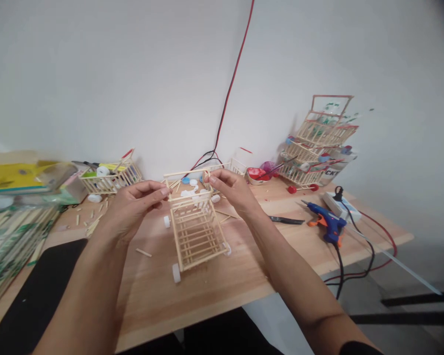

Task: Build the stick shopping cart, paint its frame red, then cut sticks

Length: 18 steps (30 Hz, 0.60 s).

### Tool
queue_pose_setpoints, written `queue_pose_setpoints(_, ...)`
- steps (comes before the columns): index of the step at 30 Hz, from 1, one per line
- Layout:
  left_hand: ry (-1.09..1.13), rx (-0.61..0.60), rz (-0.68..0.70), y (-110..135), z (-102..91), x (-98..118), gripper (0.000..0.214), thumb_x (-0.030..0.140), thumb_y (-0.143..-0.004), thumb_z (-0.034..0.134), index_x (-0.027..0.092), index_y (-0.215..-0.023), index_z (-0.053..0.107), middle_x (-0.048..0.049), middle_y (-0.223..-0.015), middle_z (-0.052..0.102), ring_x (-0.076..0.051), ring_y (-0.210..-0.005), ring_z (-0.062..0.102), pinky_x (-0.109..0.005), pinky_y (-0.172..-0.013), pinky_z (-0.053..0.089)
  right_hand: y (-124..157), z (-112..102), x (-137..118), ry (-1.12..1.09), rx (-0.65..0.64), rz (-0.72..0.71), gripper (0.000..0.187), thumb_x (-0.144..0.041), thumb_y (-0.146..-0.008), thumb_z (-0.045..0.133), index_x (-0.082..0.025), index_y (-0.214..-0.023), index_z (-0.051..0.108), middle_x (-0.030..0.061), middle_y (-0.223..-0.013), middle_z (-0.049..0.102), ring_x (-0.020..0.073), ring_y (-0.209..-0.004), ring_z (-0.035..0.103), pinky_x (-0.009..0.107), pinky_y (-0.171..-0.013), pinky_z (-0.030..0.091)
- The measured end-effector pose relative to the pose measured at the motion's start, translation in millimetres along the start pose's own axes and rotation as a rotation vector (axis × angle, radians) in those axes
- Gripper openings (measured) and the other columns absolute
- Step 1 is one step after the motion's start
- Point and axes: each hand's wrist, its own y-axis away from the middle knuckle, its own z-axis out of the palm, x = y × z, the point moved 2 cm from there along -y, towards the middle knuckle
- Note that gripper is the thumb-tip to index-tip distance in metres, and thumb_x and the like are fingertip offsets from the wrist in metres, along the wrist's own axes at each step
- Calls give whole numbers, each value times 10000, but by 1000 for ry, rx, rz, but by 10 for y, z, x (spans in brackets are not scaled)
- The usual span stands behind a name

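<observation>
A miniature shopping cart (198, 241) built of thin wooden sticks stands on white wheels in the middle of the table. Its handle frame rises at the far end, between my hands. My left hand (142, 202) pinches the left upright of that frame with thumb and forefinger. On the other side, my right hand (231, 190) grips the handle's upper right corner, its fingertips closed there. A short stick piece (143, 252) lies to the left of the cart. White and blue bottle caps (193, 183) lie behind the handle, partly hidden by it.
At right are a blue glue gun (329, 224), a white power strip (342, 206) with cords, and black-handled scissors or a blade (286, 220). Stacked stick carts (311, 148) stand behind, beside red paint (257, 175). At left are another cart (113, 180), bundled sticks (18, 241) and a black slab (40, 291).
</observation>
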Motion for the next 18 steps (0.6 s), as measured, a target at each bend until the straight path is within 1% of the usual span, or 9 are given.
queue_pose_setpoints(5, 2, -3, 6, 10, 6, 8, 255, 365, -567, 912, 199, -711, 783, -19, -780, 703, -110, -727, 584, -190, -629, 452, 2, 6, 6, -22, 4, 14, 298, -516, -793, 741, -222, -818, 705, 19, -900, 710, 180, -910, 622, 313, -861, 448)
queue_pose_setpoints(11, -3, 6, 3, 22, -5, 8, 249, 367, -574, 905, 202, -716, 783, -20, -787, 707, -113, -734, 593, -195, -645, 468, 12, 10, -1, -9, 11, 18, 338, -549, -790, 732, -215, -834, 702, 27, -915, 711, 185, -918, 622, 318, -869, 456)
queue_pose_setpoints(18, -21, 31, 17, 18, 2, 12, 248, 364, -570, 904, 200, -702, 774, -25, -769, 715, -127, -711, 607, -218, -631, 476, 18, 20, 1, -23, 12, 15, 343, -556, -783, 736, -218, -833, 702, 30, -921, 714, 189, -936, 629, 321, -884, 462)
